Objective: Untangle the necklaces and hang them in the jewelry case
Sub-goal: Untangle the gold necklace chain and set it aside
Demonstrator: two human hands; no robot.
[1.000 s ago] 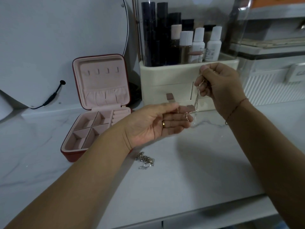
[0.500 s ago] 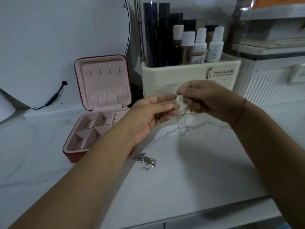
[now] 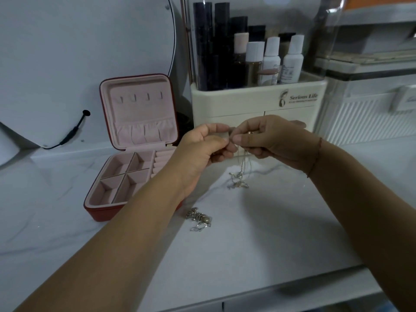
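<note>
The right hand (image 3: 270, 140) is much lower than it was a second ago, when it held the chain up high over an open left palm. Now the left hand (image 3: 202, 149) is closed up against it, and the two sets of fingertips meet in front of the cream organizer (image 3: 254, 106). Both hands pinch the top of one necklace (image 3: 242, 163) between thumb and forefinger. Its chain hangs straight down, and the bunched lower end now rests on the bench (image 3: 281, 233) instead of swinging free. I judge this to be fine picking at a knot or clasp, so the untangling is not finished. A second tangle (image 3: 199, 218) lies on the bench beside the left forearm. The jewelry case (image 3: 105, 212) stands open to the left, its lid hooks (image 3: 139, 96) bare, so nothing is hung yet
</note>
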